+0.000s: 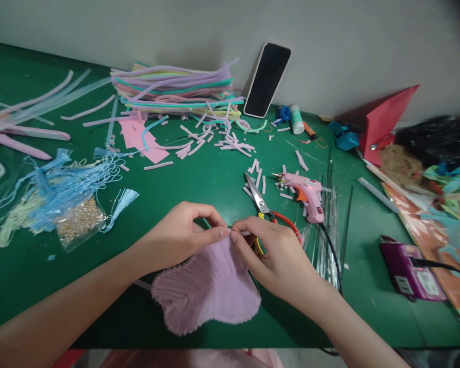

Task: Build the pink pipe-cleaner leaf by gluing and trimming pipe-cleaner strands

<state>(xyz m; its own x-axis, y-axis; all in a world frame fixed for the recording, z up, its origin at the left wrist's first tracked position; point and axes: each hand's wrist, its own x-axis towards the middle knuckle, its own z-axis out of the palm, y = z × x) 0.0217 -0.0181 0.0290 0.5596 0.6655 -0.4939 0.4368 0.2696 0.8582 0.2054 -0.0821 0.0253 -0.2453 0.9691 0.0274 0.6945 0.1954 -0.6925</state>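
A lilac, ridged piece with a wavy lower edge (pixel 210 291) lies near the table's front edge; it looks built from pipe cleaners side by side. My left hand (pixel 176 230) is closed, thumb and finger pinching its top edge. Close beside it, my right hand (pixel 276 250) pinches a short lilac pipe cleaner piece (pixel 245 233) at the same edge. The fingertips of both hands nearly meet, hiding part of that edge. Just beyond my right hand lie scissors (pixel 258 197) with red and yellow handles, partly covered by the hand.
A pink glue gun (pixel 306 194) lies right of the scissors, its cord running to a purple power block (pixel 414 271). Behind are cut pipe cleaner bits (pixel 233 145), a pipe cleaner bundle (pixel 176 84) and a leaning phone (pixel 268 79). Blue tassels (pixel 72 184) lie left.
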